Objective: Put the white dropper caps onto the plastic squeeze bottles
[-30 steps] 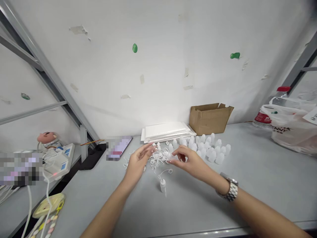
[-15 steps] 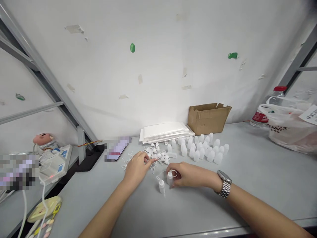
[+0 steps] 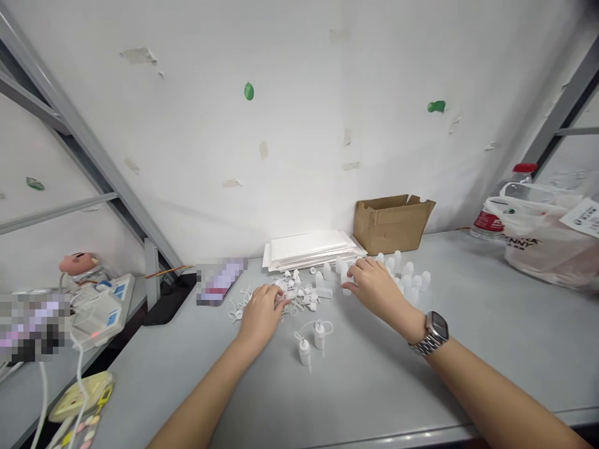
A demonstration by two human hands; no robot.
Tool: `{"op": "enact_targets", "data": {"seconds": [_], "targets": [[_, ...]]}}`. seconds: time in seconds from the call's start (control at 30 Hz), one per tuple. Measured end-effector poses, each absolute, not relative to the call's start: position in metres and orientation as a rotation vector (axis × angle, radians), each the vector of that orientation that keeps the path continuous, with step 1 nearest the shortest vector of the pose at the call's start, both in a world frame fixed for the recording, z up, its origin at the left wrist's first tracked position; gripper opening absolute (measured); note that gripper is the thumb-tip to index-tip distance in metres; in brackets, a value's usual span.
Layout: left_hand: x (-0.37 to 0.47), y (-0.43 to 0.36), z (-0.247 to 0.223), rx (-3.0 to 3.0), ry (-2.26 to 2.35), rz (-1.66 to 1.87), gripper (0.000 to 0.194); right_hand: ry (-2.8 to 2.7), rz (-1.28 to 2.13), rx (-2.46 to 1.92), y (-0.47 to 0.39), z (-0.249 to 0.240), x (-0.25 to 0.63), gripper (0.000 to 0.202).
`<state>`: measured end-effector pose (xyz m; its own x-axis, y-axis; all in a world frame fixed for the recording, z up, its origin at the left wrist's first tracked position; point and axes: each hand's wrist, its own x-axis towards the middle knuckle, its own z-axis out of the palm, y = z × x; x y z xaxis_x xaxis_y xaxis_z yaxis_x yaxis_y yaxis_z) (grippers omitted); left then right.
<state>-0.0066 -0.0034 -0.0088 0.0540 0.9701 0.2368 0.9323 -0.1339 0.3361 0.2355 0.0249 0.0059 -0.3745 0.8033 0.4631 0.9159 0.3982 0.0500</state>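
My left hand [image 3: 262, 312] is at the pile of small white caps and looped straps [image 3: 299, 293], thumb and fingers pinched on a white cap, mostly hidden by the fingers. At the left edge of the group of small translucent white bottles [image 3: 412, 280], my right hand [image 3: 377, 290] has its fingertips and thumb closed around one bottle [image 3: 345, 279]. Nearer me, two capped bottles with looped straps stand upright side by side, a front one [image 3: 304, 353] and a rear one [image 3: 319, 335]. Part of the bottle group is hidden behind my right hand.
A stack of white flat packets [image 3: 309, 248] and an open cardboard box [image 3: 393, 226] stand against the wall. Left of the pile lies a phone [image 3: 222, 282]. A plastic bag [image 3: 543, 246] and a red-capped bottle [image 3: 489, 221] are at far right; a power strip [image 3: 105, 308] is left.
My right hand has let go of the rear capped bottle and moved up and right to the bottle group. The left hand's thumb and fingers have drawn closer together at the cap pile.
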Motion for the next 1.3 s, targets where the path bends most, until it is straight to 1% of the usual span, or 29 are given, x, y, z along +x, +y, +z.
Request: {"op": "enact_targets", "data": {"seconds": [0.23,0.37,0.57,0.73,0.83,0.97,1.03,1.1,1.17,1.3], "targets": [[-0.018,0.003,-0.005,2.12,1.957,0.806,0.03,-2.346,-0.445,-1.457,0.025,-0.002,0.231,0.009],[-0.021,0.006,-0.004,2.041,1.896,1.0,0.028,-2.386,-0.423,-1.405,0.021,-0.001,0.225,0.008],[-0.023,0.005,0.001,1.73,1.786,1.231,0.031,-2.406,-0.186,-1.348,0.012,-0.002,0.216,0.012],[-0.018,0.003,0.008,1.345,1.415,1.38,0.038,-2.406,-0.028,-1.277,0.011,-0.005,0.216,0.01],[-0.011,-0.004,0.014,1.247,1.253,1.401,0.047,-2.162,0.245,-1.251,0.008,0.008,0.218,0.008],[0.003,-0.019,0.02,1.242,1.135,1.345,0.058,-1.861,0.95,-1.072,-0.003,0.029,0.215,0.017],[0.01,-0.026,0.019,1.265,1.123,1.307,0.057,-1.825,1.164,-0.933,-0.009,0.034,0.21,0.02],[0.017,-0.032,0.016,1.301,1.11,1.29,0.051,-1.869,1.155,-0.905,-0.014,0.035,0.206,0.02],[0.021,-0.036,0.013,1.357,1.089,1.278,0.045,-1.937,1.024,-0.948,-0.016,0.033,0.202,0.019],[0.024,-0.042,0.011,1.45,1.073,1.248,0.042,-1.989,0.833,-1.017,-0.016,0.027,0.2,0.017]]}}
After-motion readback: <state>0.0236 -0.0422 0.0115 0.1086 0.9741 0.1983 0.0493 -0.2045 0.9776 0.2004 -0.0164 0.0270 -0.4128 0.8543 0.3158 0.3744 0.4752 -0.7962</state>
